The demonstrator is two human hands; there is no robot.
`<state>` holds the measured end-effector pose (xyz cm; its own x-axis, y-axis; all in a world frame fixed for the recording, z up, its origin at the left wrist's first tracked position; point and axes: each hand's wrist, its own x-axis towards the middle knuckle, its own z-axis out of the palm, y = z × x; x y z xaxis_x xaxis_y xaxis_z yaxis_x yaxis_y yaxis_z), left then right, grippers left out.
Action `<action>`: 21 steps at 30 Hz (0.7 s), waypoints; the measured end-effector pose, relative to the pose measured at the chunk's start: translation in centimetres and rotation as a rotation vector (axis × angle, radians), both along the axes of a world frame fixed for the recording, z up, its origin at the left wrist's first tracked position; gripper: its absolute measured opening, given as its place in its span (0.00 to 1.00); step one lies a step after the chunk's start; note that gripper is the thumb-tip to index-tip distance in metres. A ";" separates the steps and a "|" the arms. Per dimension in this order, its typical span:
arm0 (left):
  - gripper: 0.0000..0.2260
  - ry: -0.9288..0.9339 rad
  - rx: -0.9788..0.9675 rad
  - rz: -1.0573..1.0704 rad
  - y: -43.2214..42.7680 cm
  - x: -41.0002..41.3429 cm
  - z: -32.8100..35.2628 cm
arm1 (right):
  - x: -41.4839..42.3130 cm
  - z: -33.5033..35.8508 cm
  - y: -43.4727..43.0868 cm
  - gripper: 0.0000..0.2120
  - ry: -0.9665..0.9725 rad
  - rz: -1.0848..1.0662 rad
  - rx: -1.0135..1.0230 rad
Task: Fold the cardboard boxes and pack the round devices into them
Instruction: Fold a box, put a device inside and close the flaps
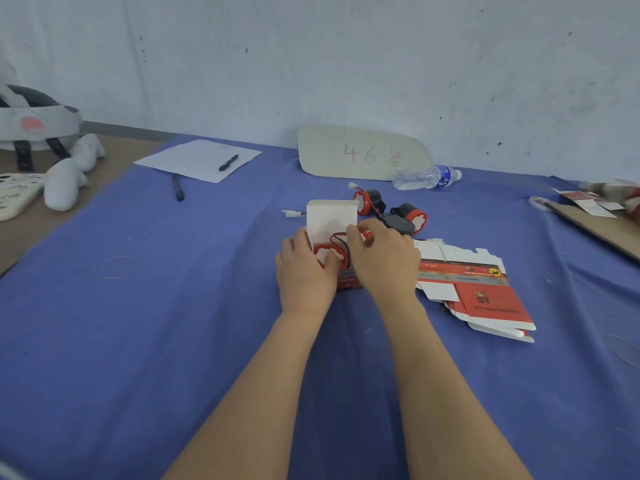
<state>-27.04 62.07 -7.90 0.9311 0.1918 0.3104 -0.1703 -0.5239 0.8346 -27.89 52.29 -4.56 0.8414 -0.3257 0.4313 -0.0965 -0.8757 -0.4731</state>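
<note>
A small red and white cardboard box [331, 216] stands on the blue cloth with its white lid flap up. A round red and white device [328, 255] sits in its opening, its red and black wire looping above. My left hand [304, 271] grips the box's left side, thumb on the device. My right hand [384, 258] holds the box's right side and pinches the wire at the opening. Two more round devices [367, 201] [412, 216] lie just behind. Several flat unfolded boxes [478, 289] lie to the right.
A plastic bottle [426, 176] lies by a cardboard sign [360, 154] at the wall. A paper sheet with a pen [228, 162] and a second pen [177, 187] lie at back left. White objects and a helmet [34, 123] sit far left, cardboard [602, 226] far right.
</note>
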 end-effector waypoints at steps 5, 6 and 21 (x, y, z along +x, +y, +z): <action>0.19 -0.003 -0.004 0.005 0.0 0.0 0.0 | -0.1 0.1 0.3 0.15 0.072 0.016 0.008; 0.18 -0.002 -0.009 0.005 0.0 0.0 0.0 | -0.1 0.1 0.3 0.13 0.083 0.030 0.015; 0.18 0.019 -0.021 -0.001 0.1 0.0 0.1 | 0.1 -0.6 -0.7 0.21 0.087 0.195 0.052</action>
